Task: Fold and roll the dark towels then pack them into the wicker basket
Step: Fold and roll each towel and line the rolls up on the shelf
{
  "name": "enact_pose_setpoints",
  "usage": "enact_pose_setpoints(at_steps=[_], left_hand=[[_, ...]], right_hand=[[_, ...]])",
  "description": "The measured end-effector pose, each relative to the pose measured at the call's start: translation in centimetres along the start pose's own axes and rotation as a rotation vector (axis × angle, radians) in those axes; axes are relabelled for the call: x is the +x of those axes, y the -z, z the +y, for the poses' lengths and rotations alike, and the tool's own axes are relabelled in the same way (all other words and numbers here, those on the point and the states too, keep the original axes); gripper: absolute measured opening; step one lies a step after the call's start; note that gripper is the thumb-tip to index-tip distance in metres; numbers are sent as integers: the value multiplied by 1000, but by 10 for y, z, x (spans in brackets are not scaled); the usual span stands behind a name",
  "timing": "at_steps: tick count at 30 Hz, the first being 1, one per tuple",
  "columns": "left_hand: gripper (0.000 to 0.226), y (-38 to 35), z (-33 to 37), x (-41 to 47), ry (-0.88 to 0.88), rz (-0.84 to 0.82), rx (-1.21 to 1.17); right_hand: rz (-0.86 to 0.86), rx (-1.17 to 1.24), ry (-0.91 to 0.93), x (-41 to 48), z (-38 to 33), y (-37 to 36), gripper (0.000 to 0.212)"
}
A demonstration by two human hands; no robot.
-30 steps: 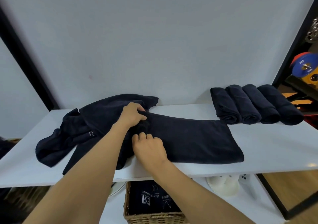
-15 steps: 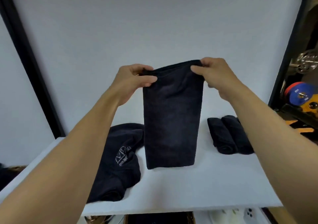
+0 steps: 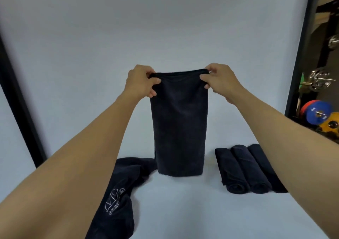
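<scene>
**Folded towel held up by top corners, ready to lay down and roll**

Folded dark towel (image 3: 178, 123) hangs mid-frame as a narrow vertical panel, top edge pinched at both corners, bottom edge just at or barely above the white bench (image 3: 183, 211); can't tell if it touches. Left hand (image 3: 142, 81) closed on the upper left corner, thumb in front, fingers curled behind. Right hand (image 3: 219, 79) closed on the upper right corner the same way. Top edge looks taut and level between them, sides hang straight.

To do this step well, by my read: keep both pinches at even height so layers stay aligned, let the weight pull wrinkles out, then lower it flat onto the bare bench patch at lower centre. Lay the bottom edge first and drape the rest toward the body. Roll tight from one short end, palms pressing evenly, so it matches the finished ones. Risk: inner layers slipping apart if one pinch loosens, giving a lopsided roll.

Lower right of frame: three rolled towels (image 3: 244, 170) side by side, touching, partly hidden by the right forearm. Lower left: unfolded towel pile (image 3: 121, 192), crumpled, pale logo showing, its far end close to the hanging towel's lower left. Wicker basket not in view. Right edge: blue weight plate (image 3: 318, 114) on a rack behind a black frame.
</scene>
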State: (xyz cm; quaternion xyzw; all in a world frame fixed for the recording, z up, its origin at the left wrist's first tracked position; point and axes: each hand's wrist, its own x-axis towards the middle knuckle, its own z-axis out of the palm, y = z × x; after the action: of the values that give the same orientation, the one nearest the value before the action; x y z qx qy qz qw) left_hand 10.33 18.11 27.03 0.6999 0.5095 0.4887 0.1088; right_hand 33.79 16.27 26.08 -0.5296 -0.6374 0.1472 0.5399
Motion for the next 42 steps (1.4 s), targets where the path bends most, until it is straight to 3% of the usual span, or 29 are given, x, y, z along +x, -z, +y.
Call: enact_pose_setpoints(at_steps=[3, 7, 14, 16, 20, 25, 27, 32, 36, 39, 42], left_hand=[[13, 6, -1, -18, -89, 60, 8], [10, 19, -19, -87, -133, -72, 28], [5, -16, -112, -276, 16, -563, 117], [11, -25, -131, -310, 66, -651, 87], [23, -34, -140, -335, 175, -612, 7], [13, -48, -136, -337, 338, -513, 1], [11, -53, -134, -334, 412, -471, -25], [9, -67, -133, -328, 493, -418, 8], [3, -72, -134, -324, 499, -418, 67], [5, -74, -132, -322, 499, -408, 105], [11, -77, -131, -324, 455, -374, 199]], right_hand=[[-15, 20, 50, -18, 2, 5, 7], [-77, 29, 44, -82, 11, 12, 8], [-625, -297, -132, -262, 89, -8, 18], [-703, -298, -242, -302, 110, -18, 13], [-593, -88, -463, -335, 126, -26, 5], [-400, -76, -550, -334, 138, -43, 9], [-348, -142, -491, -335, 139, -49, 9], [-329, -566, -84, -341, 145, -56, 11], [-366, -683, 425, -347, 158, -48, 13], [-535, -701, 418, -342, 162, -40, 37], [-594, -699, 394, -331, 163, -40, 35]])
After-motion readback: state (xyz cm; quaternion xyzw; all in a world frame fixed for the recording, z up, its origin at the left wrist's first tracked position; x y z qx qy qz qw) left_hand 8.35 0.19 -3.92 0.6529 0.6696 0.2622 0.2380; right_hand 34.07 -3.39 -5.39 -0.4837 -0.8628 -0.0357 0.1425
